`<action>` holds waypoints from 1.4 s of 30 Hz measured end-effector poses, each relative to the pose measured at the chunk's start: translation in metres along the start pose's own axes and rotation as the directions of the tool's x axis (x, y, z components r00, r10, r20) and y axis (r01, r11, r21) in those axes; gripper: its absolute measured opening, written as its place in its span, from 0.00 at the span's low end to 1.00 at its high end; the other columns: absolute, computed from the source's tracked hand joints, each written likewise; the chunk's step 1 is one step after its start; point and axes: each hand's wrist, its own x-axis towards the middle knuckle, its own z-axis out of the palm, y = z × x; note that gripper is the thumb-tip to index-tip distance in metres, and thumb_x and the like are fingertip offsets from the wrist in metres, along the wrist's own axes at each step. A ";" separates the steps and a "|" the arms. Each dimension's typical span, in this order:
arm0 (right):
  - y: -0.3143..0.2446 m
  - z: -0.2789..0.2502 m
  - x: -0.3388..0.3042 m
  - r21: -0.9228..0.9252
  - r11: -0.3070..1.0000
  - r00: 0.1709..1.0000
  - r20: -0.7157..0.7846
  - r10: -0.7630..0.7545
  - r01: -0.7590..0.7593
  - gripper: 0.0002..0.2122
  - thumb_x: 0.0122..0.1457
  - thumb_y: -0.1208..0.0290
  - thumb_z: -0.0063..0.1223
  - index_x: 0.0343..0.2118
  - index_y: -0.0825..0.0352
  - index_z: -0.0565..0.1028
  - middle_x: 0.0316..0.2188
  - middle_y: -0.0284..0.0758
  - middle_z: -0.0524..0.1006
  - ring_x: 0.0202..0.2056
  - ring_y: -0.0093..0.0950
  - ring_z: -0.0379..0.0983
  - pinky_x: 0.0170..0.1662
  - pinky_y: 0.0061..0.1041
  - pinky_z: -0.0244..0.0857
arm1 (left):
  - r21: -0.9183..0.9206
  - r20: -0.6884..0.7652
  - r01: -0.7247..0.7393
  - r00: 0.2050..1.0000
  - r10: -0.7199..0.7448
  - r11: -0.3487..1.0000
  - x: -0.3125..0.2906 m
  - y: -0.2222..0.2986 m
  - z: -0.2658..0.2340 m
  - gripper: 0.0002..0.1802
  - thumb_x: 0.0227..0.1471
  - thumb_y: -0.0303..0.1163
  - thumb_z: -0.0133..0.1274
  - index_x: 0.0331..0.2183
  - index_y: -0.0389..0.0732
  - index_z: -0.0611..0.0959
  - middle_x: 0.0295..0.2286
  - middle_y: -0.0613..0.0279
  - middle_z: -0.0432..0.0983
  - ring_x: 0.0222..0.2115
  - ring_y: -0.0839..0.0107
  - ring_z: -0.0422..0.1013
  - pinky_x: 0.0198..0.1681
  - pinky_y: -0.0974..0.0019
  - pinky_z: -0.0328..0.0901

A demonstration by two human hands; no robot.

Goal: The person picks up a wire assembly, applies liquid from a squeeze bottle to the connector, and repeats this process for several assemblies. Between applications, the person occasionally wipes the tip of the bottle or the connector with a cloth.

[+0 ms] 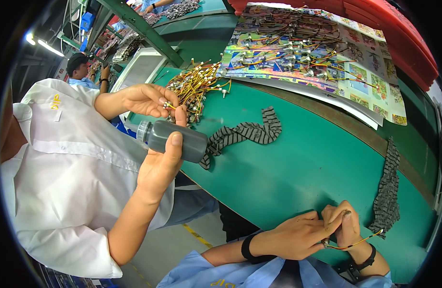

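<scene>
At the near right edge of the green table, my left hand (295,236) and my right hand (345,225) are pressed together, fingers closed. Between them shows a small metal electronic part with wires (327,242), pinched at my left fingertips. Its thin yellow, red and dark wires run across my right wrist to a small white connector. The fingers hide most of the part, and whatever my right hand grips is hidden too. One fingertip above is darkly stained. Beyond my right hand lies a crumpled grey-and-black striped cloth (388,192).
On the left, a co-worker in white holds a dark grey bottle (178,140) and a small wired part (169,105). Nearby are a heap of wired parts (197,86) and another striped cloth (245,133). Rows of wired parts cover a printed sheet (369,91) beside red bins (398,38).
</scene>
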 end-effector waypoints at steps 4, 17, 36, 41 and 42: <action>-0.002 0.003 0.001 0.004 0.999 0.999 -0.013 0.034 -0.034 0.22 0.72 0.51 0.31 0.32 0.67 0.66 0.15 0.30 0.67 0.19 0.19 0.57 0.26 0.22 0.53 | -0.094 0.006 0.044 0.999 -0.043 0.995 -0.002 -0.002 -0.001 0.45 0.53 0.30 0.56 0.65 0.31 0.51 0.37 0.60 0.77 0.35 0.63 0.71 0.44 0.62 0.60; 0.003 -0.010 -0.001 0.113 0.990 0.997 0.015 0.081 -0.082 0.24 0.72 0.52 0.31 0.24 0.65 0.66 0.14 0.31 0.66 0.19 0.23 0.57 0.32 0.28 0.57 | 0.028 -0.031 -0.028 0.999 0.029 0.999 0.003 0.001 0.000 0.36 0.53 0.29 0.54 0.62 0.30 0.63 0.39 0.57 0.77 0.37 0.64 0.72 0.44 0.63 0.60; 0.002 -0.013 0.000 0.126 0.991 0.999 0.008 0.035 -0.036 0.27 0.73 0.55 0.28 0.19 0.66 0.67 0.13 0.33 0.70 0.16 0.25 0.58 0.32 0.31 0.60 | 0.184 -0.047 -0.093 0.994 0.103 0.979 0.004 0.000 0.005 0.37 0.52 0.28 0.54 0.62 0.30 0.64 0.38 0.58 0.77 0.36 0.66 0.72 0.43 0.65 0.60; 0.001 -0.002 0.000 0.065 0.998 0.998 -0.060 0.024 -0.020 0.26 0.73 0.53 0.29 0.22 0.66 0.68 0.13 0.31 0.68 0.17 0.22 0.57 0.28 0.26 0.58 | 0.142 -0.045 -0.055 0.997 0.062 0.988 0.003 0.001 0.003 0.37 0.50 0.30 0.57 0.60 0.28 0.66 0.36 0.57 0.78 0.35 0.65 0.72 0.42 0.63 0.61; 0.000 -0.001 0.000 0.032 0.999 0.997 -0.071 0.023 -0.020 0.26 0.73 0.52 0.29 0.23 0.67 0.68 0.13 0.31 0.67 0.17 0.21 0.57 0.27 0.24 0.57 | 0.121 -0.026 -0.028 0.999 0.031 0.992 0.003 0.002 0.002 0.38 0.50 0.30 0.58 0.60 0.28 0.64 0.36 0.57 0.78 0.34 0.64 0.72 0.42 0.63 0.61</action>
